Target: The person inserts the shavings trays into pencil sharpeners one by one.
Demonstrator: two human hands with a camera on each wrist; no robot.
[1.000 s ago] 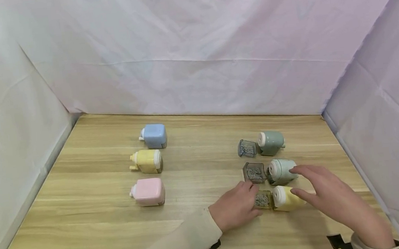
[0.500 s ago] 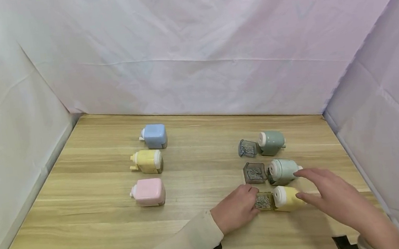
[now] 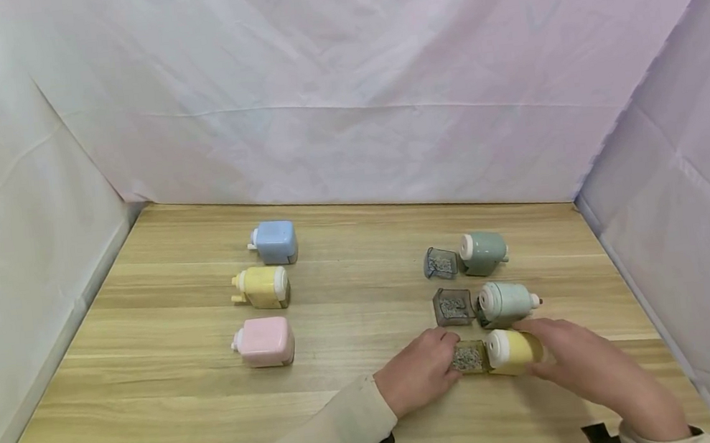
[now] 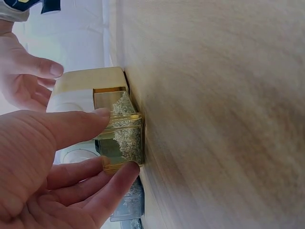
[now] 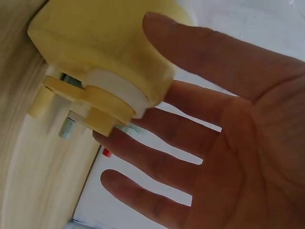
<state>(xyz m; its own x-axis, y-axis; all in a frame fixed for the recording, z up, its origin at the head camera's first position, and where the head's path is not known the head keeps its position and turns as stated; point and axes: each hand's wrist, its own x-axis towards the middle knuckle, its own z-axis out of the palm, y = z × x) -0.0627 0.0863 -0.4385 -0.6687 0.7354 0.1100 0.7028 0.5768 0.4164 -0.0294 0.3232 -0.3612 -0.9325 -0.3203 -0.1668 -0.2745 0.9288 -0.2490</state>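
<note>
In the head view, my left hand (image 3: pixel 418 374) pinches the amber see-through shavings drawer (image 4: pixel 126 138), which holds pale shavings. The drawer stands partly pulled out of the yellow pencil sharpener (image 3: pixel 514 351). At the sharpener's crank end, my right hand (image 3: pixel 594 366) holds the body, thumb on one side and fingers on the other. The right wrist view shows the yellow crank (image 5: pixel 90 105) beside those fingers. Just behind stands a pale green sharpener (image 3: pixel 503 303), its grey drawer (image 3: pixel 453 307) in front of its face. Farther back is a dark green sharpener (image 3: pixel 484 253) with a bluish drawer (image 3: pixel 441 263).
On the left of the wooden table (image 3: pixel 347 273) stand a blue sharpener (image 3: pixel 275 241), another yellow sharpener (image 3: pixel 264 286) and a pink sharpener (image 3: pixel 266 342), in a column. White cloth (image 3: pixel 343 107) hangs behind the table and along both sides.
My right hand has moved down from beside the pale green sharpener onto the back of the yellow one. The left hand stays at the amber drawer, almost unmoved.
</note>
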